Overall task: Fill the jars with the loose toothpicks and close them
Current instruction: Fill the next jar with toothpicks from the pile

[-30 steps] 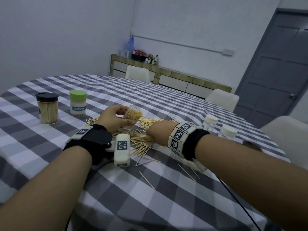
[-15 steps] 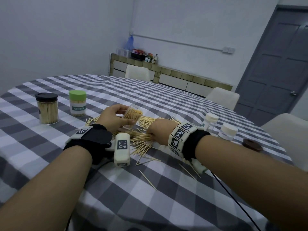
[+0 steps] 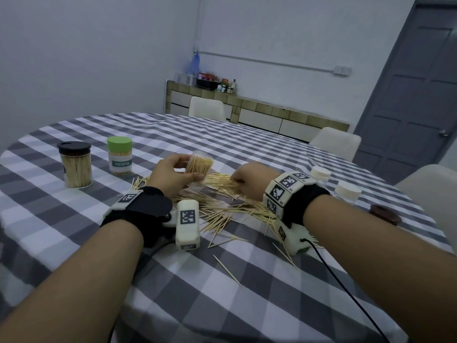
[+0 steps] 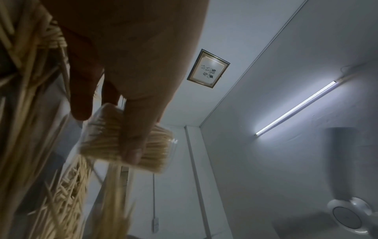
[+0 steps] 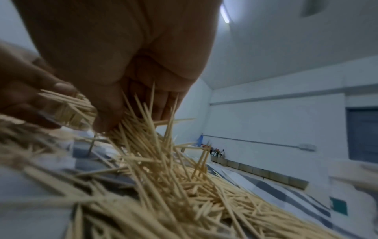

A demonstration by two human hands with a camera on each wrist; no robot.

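Fingers of the left hand (image 3: 170,175) grip the open jar (image 3: 198,167); beside it, the right hand (image 3: 249,180) pinches loose toothpicks (image 3: 230,209).

Light: a ceiling tube lamp (image 4: 296,108) is glowing cold white, haloing; the room is staying dim, bluish
Shadows: lying soft under the forearms on the checked tablecloth (image 3: 222,305)
Blur: the toothpick pile (image 5: 184,186) is smearing near both wrist lenses
Distortion: walls are bowing towards the edges; the door (image 3: 415,95) is leaning
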